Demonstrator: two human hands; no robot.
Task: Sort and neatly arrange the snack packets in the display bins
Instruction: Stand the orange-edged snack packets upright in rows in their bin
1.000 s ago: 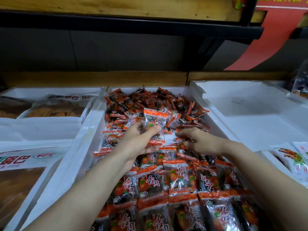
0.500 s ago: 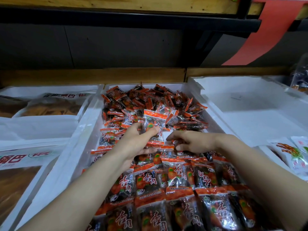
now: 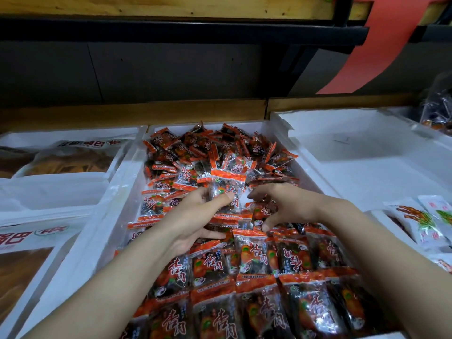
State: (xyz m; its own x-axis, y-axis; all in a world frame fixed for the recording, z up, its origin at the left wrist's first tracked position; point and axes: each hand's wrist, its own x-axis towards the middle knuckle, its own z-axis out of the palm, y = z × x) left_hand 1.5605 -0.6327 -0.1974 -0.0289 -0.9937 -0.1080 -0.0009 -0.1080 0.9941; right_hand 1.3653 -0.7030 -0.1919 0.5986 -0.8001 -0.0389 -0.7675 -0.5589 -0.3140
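left hand (image 3: 195,216) pinching upright packet (image 3: 227,184), right hand (image 3: 281,206) just beside

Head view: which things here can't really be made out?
All in the head view.
Packets beneath the left hand and right hand: covered by them.
Whether the right hand's fingers pinch anything: the hand hides their undersides.
Dark bag, far right: cut by the edge, blurred.
Middle bin, near end: below the bottom edge.

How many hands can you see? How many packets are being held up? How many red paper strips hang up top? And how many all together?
hands: 2, left hand and right hand
packet held up by the left hand: 1
red paper strip: 1
total: 4
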